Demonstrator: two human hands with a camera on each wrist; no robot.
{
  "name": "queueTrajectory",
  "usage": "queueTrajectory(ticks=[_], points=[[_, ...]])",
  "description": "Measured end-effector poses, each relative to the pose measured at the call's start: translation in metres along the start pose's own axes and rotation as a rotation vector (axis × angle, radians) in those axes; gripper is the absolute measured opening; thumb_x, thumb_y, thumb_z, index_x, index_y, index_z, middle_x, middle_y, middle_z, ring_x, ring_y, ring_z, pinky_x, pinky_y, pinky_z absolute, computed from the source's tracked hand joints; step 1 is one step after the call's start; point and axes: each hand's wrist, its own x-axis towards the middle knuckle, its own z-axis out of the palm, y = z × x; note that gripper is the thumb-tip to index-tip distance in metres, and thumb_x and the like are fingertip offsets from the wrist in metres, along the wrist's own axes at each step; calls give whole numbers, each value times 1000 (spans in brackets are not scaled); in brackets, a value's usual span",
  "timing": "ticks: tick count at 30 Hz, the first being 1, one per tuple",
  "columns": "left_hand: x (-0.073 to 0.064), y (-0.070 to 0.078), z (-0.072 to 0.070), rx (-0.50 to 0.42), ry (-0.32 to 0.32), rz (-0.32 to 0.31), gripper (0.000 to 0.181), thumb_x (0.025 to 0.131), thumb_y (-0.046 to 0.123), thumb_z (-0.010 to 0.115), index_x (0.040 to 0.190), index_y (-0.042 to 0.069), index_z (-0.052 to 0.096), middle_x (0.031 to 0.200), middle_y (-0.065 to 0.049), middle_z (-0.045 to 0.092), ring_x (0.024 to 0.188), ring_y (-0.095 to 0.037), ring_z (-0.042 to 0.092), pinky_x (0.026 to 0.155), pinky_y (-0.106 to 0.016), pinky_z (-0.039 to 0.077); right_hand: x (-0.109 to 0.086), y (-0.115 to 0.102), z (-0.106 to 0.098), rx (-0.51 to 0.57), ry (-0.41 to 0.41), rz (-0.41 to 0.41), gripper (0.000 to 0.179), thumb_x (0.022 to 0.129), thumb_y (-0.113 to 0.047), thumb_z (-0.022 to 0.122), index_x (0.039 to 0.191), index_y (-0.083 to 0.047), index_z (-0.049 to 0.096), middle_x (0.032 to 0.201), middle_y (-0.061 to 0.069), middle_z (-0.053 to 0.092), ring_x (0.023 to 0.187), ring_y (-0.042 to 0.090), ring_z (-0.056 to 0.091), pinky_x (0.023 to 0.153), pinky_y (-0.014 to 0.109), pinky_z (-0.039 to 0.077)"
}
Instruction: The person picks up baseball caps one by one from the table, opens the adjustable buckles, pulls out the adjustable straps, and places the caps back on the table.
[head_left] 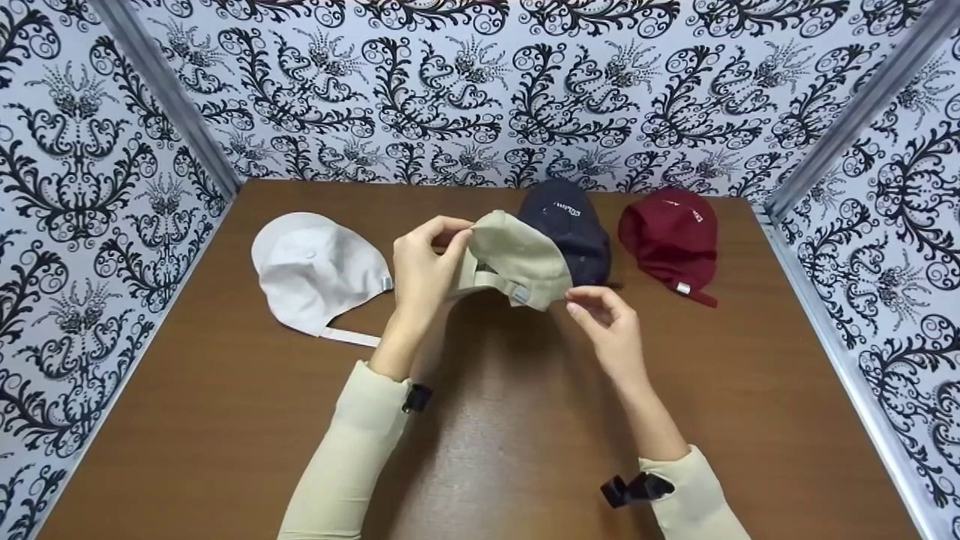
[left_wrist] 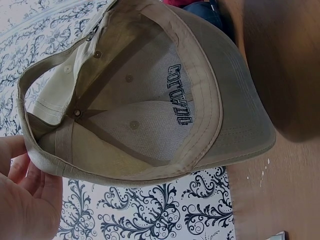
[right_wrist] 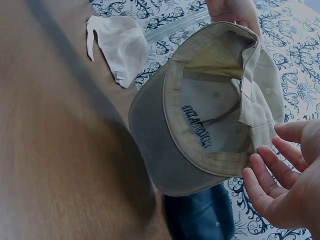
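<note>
A beige baseball cap (head_left: pixel 521 259) is held up above the table, its back strap and small metal buckle toward the person. In the left wrist view, the inside of the cap (left_wrist: pixel 135 100) shows with dark embroidered lettering and its brim. My left hand (head_left: pixel 425 262) pinches the cap's edge between thumb and fingers. At the cap's opposite edge, my right hand (head_left: pixel 613 330) has loosely bent fingers whose tips touch or nearly touch the fabric. The right wrist view shows the thumb of the right hand (right_wrist: pixel 295 180) apart from the other fingers.
On the brown table (head_left: pixel 480 465) lie a white cap (head_left: pixel 315 262) at left, a dark navy cap (head_left: pixel 566 217) behind the beige one, and a dark red cap (head_left: pixel 671 232) at right. Patterned walls (head_left: pixel 480 90) with metal edges enclose the table.
</note>
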Motion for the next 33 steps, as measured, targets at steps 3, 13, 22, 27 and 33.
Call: queueTrajectory(ticks=[3, 13, 22, 27, 33], points=[[0, -1, 0, -3, 2, 4, 7, 90, 14, 74, 93, 10, 79, 89, -3, 78, 73, -10, 71, 69, -20, 59, -2, 2, 1, -2, 1, 6, 19, 91, 0, 69, 108, 7, 68, 107, 23, 71, 95, 11, 70, 86, 18, 56], [-1, 0, 1, -18, 6, 0, 7, 90, 14, 74, 93, 10, 79, 89, -4, 78, 73, -13, 72, 70, -25, 61, -11, 13, 9, 63, -43, 94, 18, 93, 0, 65, 108, 10, 67, 105, 22, 70, 88, 11, 70, 79, 23, 59], [-2, 1, 1, -19, 4, -5, 8, 90, 14, 74, 94, 10, 79, 89, -3, 78, 73, -12, 72, 70, -20, 59, -9, 19, 27, 417, -181, 398, 23, 100, -5, 53, 119, 8, 54, 117, 17, 71, 108, 25, 69, 98, 41, 57], [-2, 1, 2, -26, 2, -6, 8, 91, 14, 74, 93, 10, 79, 90, -3, 78, 74, -11, 72, 71, -23, 60, -6, 17, 33, 755, -220, 487, 13, 102, -9, 50, 114, -8, 56, 116, 8, 70, 115, 25, 66, 111, 46, 46], [-2, 0, 2, -25, 1, 6, 6, 90, 13, 74, 93, 10, 79, 89, -4, 78, 72, -13, 72, 69, -25, 60, 1, 14, 39, 1081, -217, 491, 8, 99, -8, 60, 92, -12, 62, 108, 6, 69, 110, 24, 66, 104, 35, 51]])
